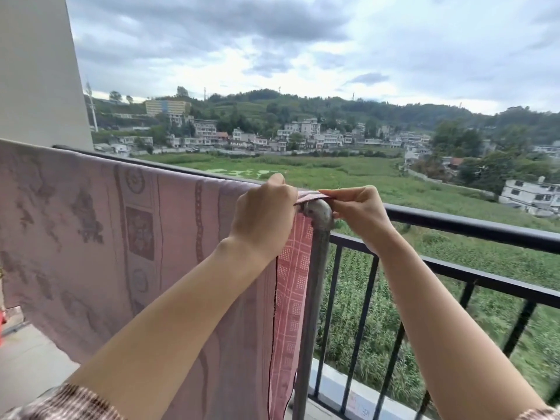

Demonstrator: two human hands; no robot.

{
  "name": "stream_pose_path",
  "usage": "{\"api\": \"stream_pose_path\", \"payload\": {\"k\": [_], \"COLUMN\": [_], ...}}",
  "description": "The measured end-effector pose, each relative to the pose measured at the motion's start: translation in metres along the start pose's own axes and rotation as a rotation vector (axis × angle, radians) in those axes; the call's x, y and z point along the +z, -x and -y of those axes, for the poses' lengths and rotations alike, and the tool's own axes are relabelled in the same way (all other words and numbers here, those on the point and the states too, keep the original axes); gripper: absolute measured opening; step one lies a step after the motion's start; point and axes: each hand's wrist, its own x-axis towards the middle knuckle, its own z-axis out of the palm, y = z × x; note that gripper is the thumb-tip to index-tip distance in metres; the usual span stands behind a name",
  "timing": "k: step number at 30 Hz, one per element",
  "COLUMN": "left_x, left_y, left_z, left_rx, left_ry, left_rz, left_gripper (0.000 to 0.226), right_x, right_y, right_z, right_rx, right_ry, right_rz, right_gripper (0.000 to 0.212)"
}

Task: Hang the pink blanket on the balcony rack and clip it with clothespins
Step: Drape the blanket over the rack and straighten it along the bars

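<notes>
The pink blanket [100,237], patterned with darker figures and bands, hangs over the rack's top bar and spreads from the left edge to the middle. The grey metal rack [318,231] shows its elbow joint and upright post at the centre. My left hand [262,216] grips the blanket's top right corner at the bar. My right hand [354,210] pinches the corner's edge, stretched flat over the elbow joint. A checked underside of the blanket hangs beside the post. No clothespin is visible.
A black balcony railing [472,227] runs behind the rack to the right, with vertical bars below. A white wall [36,71] stands at the far left. The concrete balcony floor [27,368] lies at lower left. Beyond are fields and houses.
</notes>
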Motion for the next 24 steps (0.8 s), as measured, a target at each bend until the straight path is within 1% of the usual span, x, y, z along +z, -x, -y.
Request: {"api": "stream_pose_path", "payload": {"k": [5,9,11,13,16,17,18,20,22,24], "left_x": [-0.005,0.005,0.007,0.011,0.012,0.011,0.01,0.007,0.004,0.003], "left_y": [0.007,0.019,0.025,0.034,0.047,0.048,0.046,0.038,0.027,0.017], "left_z": [-0.031,-0.051,-0.059,-0.057,-0.038,-0.029,-0.019,0.004,0.03,0.057], "left_rx": [0.033,0.025,0.053,0.068,-0.026,-0.074,-0.131,-0.254,-0.335,-0.359], "left_ry": [0.117,0.18,0.206,0.27,0.421,0.457,0.489,0.534,0.51,0.441], "left_rz": [-0.085,-0.051,-0.057,0.012,0.175,0.172,0.136,0.016,-0.058,-0.068], "left_gripper": [0.012,0.016,0.013,0.012,0.006,0.009,0.011,0.01,0.005,0.014], "right_x": [-0.009,-0.005,-0.004,-0.005,-0.009,-0.01,-0.009,-0.003,0.012,0.031], "right_y": [0.012,0.026,0.032,0.038,0.042,0.041,0.037,0.027,0.017,0.005], "right_z": [-0.001,-0.019,-0.024,-0.026,-0.02,-0.014,-0.006,0.013,0.035,0.05], "right_rx": [-0.062,-0.014,0.016,0.053,0.067,0.068,0.056,0.001,-0.06,-0.136], "right_ry": [-0.168,-0.366,-0.409,-0.408,-0.426,-0.387,-0.304,-0.067,0.142,0.411], "right_rz": [-0.151,-0.278,-0.294,-0.247,-0.185,-0.185,-0.181,-0.152,-0.116,-0.087], "right_gripper": [0.015,0.017,0.022,0.031,0.034,0.035,0.035,0.032,0.026,0.024]}}
